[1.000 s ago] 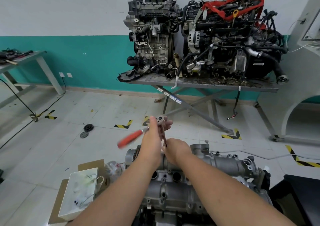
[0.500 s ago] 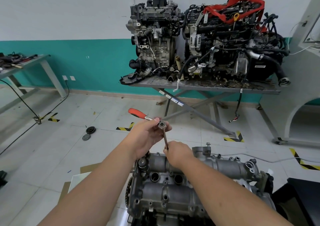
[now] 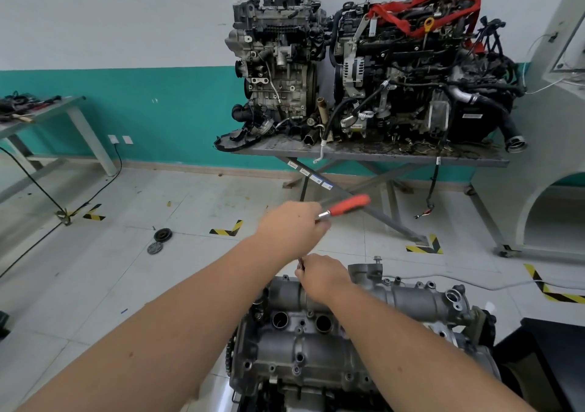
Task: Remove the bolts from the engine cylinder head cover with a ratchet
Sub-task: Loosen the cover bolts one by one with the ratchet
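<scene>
A grey metal cylinder head cover lies low in the head view, with round plug holes along its top. My left hand grips the head end of a ratchet whose red handle points up and to the right. A thin extension bar runs down from the ratchet to the cover's far edge. My right hand holds the lower part of that bar, just above the cover. The socket and the bolt under it are hidden by my right hand.
Two dirty engines stand on a steel table against the teal wall. A second bench with tools is at the left. Two round pulleys and a cable lie on the tiled floor. A black object sits at the right.
The ratchet's red handle has swung from the lower left, over the top, to the upper right. My right hand has stayed on the extension bar. The view has shifted slightly.
</scene>
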The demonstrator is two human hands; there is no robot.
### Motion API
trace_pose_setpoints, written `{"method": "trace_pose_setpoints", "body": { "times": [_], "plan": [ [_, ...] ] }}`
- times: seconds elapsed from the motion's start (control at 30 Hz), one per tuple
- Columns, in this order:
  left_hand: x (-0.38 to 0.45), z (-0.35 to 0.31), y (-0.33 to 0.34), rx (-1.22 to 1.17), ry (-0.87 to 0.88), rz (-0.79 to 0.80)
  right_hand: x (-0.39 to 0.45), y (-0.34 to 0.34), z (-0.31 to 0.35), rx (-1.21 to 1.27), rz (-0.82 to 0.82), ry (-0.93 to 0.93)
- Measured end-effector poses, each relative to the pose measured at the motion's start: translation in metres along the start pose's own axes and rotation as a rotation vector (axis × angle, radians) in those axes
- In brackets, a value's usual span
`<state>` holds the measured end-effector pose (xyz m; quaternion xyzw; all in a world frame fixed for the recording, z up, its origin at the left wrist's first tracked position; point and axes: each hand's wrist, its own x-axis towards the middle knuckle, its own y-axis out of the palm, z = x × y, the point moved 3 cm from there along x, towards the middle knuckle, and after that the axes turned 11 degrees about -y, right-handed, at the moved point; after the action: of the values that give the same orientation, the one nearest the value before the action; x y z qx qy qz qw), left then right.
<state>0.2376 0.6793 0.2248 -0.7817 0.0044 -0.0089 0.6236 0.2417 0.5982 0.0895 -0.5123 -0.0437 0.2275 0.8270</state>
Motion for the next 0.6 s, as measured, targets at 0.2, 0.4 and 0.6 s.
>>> {"method": "trace_pose_setpoints", "body": {
  "times": [0.2, 0.4, 0.6],
  "plan": [
    [-0.026, 0.012, 0.021, 0.096, 0.272, -0.628, -0.009, -0.003, 0.006, 0.076, -0.068, -0.032],
    [-0.037, 0.024, 0.052, -0.834, 0.023, -0.405, 0.0, -0.003, 0.004, 0.008, 0.043, -0.02],
    [-0.03, 0.017, 0.061, -1.639, -0.503, -0.098, 0.009, -0.002, 0.0, -0.037, 0.053, 0.048]
  ]
}}
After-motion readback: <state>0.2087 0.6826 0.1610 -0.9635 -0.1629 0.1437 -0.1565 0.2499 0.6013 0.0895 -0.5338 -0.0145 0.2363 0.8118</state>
